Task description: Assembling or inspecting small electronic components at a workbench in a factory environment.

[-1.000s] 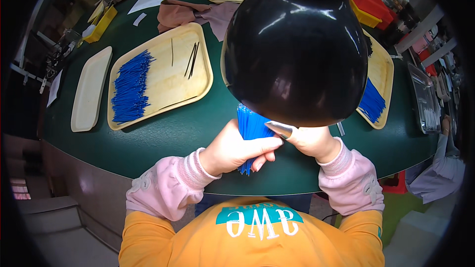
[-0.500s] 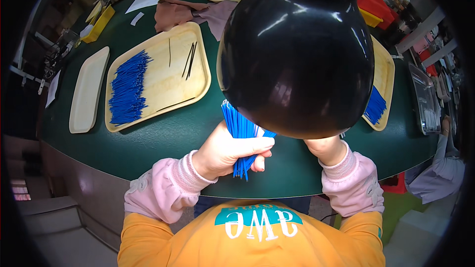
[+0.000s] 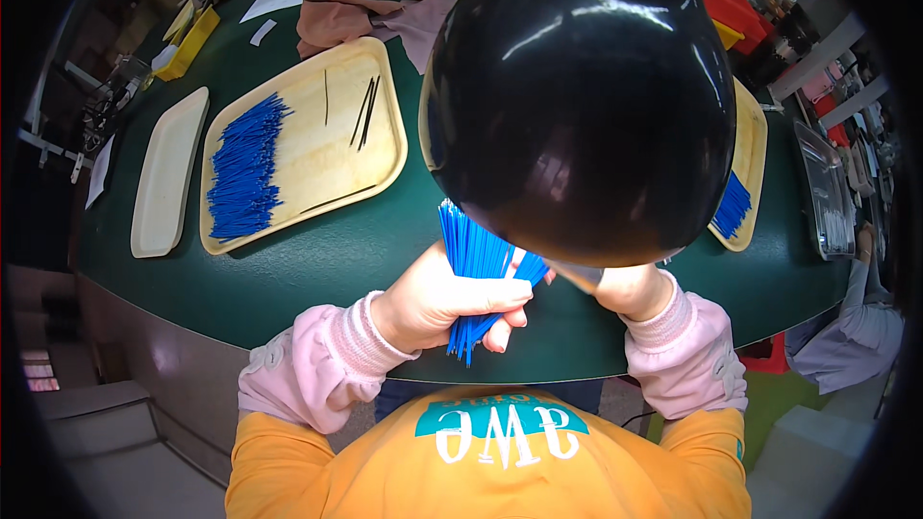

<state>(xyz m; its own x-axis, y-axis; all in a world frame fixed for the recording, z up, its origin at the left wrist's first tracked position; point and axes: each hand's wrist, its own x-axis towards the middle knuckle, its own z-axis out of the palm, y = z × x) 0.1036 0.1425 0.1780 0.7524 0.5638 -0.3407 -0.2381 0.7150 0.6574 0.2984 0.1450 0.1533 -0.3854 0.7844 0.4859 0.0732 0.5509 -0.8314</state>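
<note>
My left hand [image 3: 433,303] is wrapped round a bundle of thin blue wires [image 3: 471,240], the thumb lying across it. The wires stand nearly upright, with pale tips at the top; some fan out to the right. Beside the bundle is my right hand [image 3: 630,290], partly covered by a black lamp shade [image 3: 586,115]. One of its fingers, smeared by motion, reaches toward the wires. Whether it grips any of them is hidden. On the left, a cream tray [image 3: 375,159] holds a heap of blue wires [image 3: 245,173] and several thin black strips [image 3: 365,113].
A narrow cream tray [image 3: 171,178] lies at the far left. Another tray [image 3: 753,149] with blue wires [image 3: 733,207] is partly behind the shade. Cloths [image 3: 336,24], a yellow bin [image 3: 192,43] and a clear container [image 3: 825,192] lie farther out. Another person's sleeve [image 3: 851,336] shows at right.
The bundle has shifted slightly down and right in my left hand, and its wires spread more at the right. A finger of my right hand now shows below the shade, near the bundle.
</note>
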